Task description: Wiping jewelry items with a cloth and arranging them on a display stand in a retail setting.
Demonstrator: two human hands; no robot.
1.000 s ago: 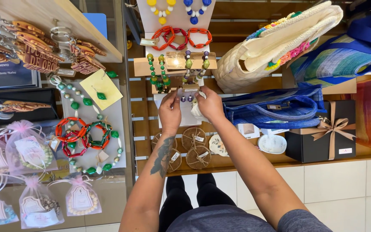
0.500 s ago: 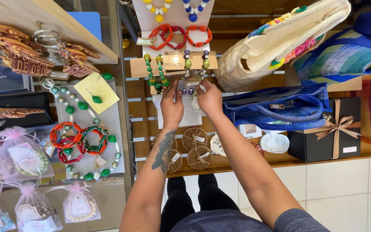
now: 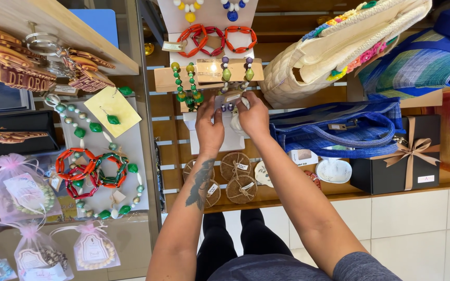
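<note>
Up at the slatted wooden display shelf (image 3: 173,156), both hands meet on a small white card carrying a pair of beaded earrings (image 3: 230,101), just below the wooden block hung with green and purple bead earrings (image 3: 209,78). The left hand (image 3: 209,127) pinches the card's left edge and the right hand (image 3: 253,117) its right, each grip closed on it. It looks light, thin and bendable, its beads free to swing, so holding the edges suits it. Round woven coasters (image 3: 235,166) lie below, a blue woven bag (image 3: 345,130) just beside.
</note>
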